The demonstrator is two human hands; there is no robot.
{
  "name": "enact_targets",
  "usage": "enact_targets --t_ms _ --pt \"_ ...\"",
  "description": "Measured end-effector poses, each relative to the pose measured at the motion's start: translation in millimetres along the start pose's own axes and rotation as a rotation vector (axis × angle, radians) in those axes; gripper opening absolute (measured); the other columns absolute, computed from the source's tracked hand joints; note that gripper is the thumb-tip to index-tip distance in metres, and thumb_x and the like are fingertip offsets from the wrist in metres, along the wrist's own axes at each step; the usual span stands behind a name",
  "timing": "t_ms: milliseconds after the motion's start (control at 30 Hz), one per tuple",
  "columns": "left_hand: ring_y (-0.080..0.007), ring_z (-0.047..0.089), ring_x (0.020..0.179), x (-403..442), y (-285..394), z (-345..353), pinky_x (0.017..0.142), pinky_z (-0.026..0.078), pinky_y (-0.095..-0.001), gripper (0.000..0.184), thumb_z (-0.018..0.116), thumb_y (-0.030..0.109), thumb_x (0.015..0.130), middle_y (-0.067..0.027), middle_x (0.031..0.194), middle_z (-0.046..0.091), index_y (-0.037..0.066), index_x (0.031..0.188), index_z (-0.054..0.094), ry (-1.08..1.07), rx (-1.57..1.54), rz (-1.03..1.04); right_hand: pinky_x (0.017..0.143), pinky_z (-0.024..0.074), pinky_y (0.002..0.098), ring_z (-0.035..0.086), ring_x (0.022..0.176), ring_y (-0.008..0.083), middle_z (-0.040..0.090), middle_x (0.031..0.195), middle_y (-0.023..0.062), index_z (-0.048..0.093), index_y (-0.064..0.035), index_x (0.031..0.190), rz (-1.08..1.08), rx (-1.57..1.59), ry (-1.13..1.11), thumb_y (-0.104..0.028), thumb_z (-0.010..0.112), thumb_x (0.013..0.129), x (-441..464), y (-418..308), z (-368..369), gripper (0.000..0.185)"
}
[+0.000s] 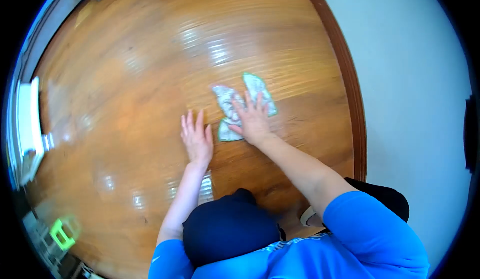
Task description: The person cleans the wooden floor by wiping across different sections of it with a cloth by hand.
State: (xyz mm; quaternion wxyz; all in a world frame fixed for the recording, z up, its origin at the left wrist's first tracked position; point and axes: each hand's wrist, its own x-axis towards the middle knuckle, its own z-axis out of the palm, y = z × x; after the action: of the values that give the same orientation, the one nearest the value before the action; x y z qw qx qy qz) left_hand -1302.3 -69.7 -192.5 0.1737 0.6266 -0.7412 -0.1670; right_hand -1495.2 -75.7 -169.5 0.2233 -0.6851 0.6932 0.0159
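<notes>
A pale cleaning cloth [260,90] with green edging lies crumpled on the glossy wooden floor [125,129]. My right hand [254,121] presses flat on top of it, fingers spread, covering the cloth's middle. To the left, my left hand [196,140] rests palm down on or just over the boards, its fingers stretched out and nothing in it. A small gap separates the left hand from the cloth.
A brown baseboard [345,74] and a white wall [405,94] run along the right. At the lower left is a bright green plastic object [62,235]. My bent knee [230,226] is close below my hands. A white-framed opening [31,129] stands at the far left.
</notes>
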Motion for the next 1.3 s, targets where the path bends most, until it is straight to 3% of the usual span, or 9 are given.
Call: enact_targets --t_ms 100,233,400,533,700,900,933,1100,1300 --pt "-0.0410 0.025 0.138 26 -13 -15 0.108 0.026 -0.0548 0.053 0.059 0.022 0.090 -0.0174 0.149 0.029 0.016 0.140 0.042 -0.122 0.130 0.067 0.110 0.0233 0.0596 0.019 0.137 0.0513 0.029 0.149 0.0203 0.036 -0.0245 0.145 -0.143 -0.008 0.160 -0.040 0.071 0.078 6 39 4 0.077" --pt "-0.0430 0.021 0.139 74 -33 -4 0.105 0.027 -0.0629 0.056 0.061 0.027 0.090 -0.0159 0.150 0.026 0.020 0.142 0.041 -0.096 0.183 0.118 0.112 0.0234 0.0510 0.030 0.135 0.0443 0.042 0.142 0.0189 0.047 -0.0263 0.139 0.237 0.082 0.412 -0.030 0.072 0.077 -67 157 -4 0.067" --pt "-0.0446 0.012 0.141 108 -26 0 0.106 0.021 -0.0656 0.070 0.059 0.044 0.088 -0.0217 0.154 0.015 0.020 0.147 0.030 -0.331 0.372 0.053 0.109 0.0256 0.0542 0.038 0.125 0.0460 0.045 0.134 0.0258 0.046 -0.0044 0.136 0.648 -0.152 0.545 -0.027 0.068 0.076 -183 236 28 0.068" --pt "-0.0469 0.004 0.142 106 -37 11 0.106 0.016 -0.0677 0.083 0.055 0.053 0.086 -0.0247 0.155 0.003 0.014 0.151 0.019 -0.342 0.494 0.056 0.104 0.0300 0.0548 0.038 0.125 0.0455 0.049 0.125 0.0232 0.051 0.0005 0.121 0.607 -0.044 0.653 -0.022 0.063 0.072 -100 234 23 0.055" --pt "-0.0469 0.001 0.142 105 -34 11 0.107 0.012 -0.0674 0.086 0.057 0.051 0.084 -0.0257 0.155 0.001 0.014 0.151 0.020 -0.337 0.494 0.055 0.099 0.0367 0.0505 0.044 0.118 0.0357 0.049 0.128 0.0186 0.050 -0.0005 0.127 0.442 -0.087 0.756 -0.027 0.062 0.077 87 260 -52 0.058" --pt "-0.0458 0.001 0.143 102 -36 15 0.108 0.010 -0.0662 0.088 0.059 0.052 0.080 -0.0255 0.155 0.002 0.014 0.150 0.021 -0.325 0.504 0.069 0.111 0.0263 0.0546 0.028 0.135 0.0413 0.040 0.142 0.0066 0.037 -0.0111 0.143 0.228 -0.046 0.221 -0.043 0.060 0.084 220 200 -119 0.070" --pt "-0.0456 0.001 0.143 102 -37 15 0.108 0.010 -0.0659 0.088 0.059 0.052 0.080 -0.0254 0.155 0.002 0.014 0.150 0.022 -0.314 0.495 0.066 0.111 0.0259 0.0558 0.027 0.135 0.0431 0.040 0.143 0.0069 0.039 -0.0133 0.142 0.111 -0.133 0.292 -0.045 0.060 0.084 220 176 -102 0.069" --pt "-0.0456 0.002 0.142 103 -40 16 0.109 0.009 -0.0651 0.088 0.061 0.051 0.078 -0.0250 0.155 0.004 0.013 0.149 0.025 -0.272 0.479 0.103 0.110 0.0245 0.0582 0.029 0.133 0.0446 0.044 0.137 0.0136 0.049 -0.0208 0.136 -0.201 0.077 0.359 -0.039 0.070 0.080 101 113 -35 0.062" --pt "-0.0437 0.003 0.143 103 -36 11 0.109 0.010 -0.0647 0.087 0.063 0.046 0.077 -0.0232 0.155 0.006 0.014 0.149 0.026 -0.286 0.446 0.080 0.104 0.0314 0.0577 0.034 0.129 0.0447 0.046 0.130 0.0130 0.059 -0.0250 0.122 0.048 -0.006 0.316 -0.038 0.082 0.059 -88 192 1 0.068"
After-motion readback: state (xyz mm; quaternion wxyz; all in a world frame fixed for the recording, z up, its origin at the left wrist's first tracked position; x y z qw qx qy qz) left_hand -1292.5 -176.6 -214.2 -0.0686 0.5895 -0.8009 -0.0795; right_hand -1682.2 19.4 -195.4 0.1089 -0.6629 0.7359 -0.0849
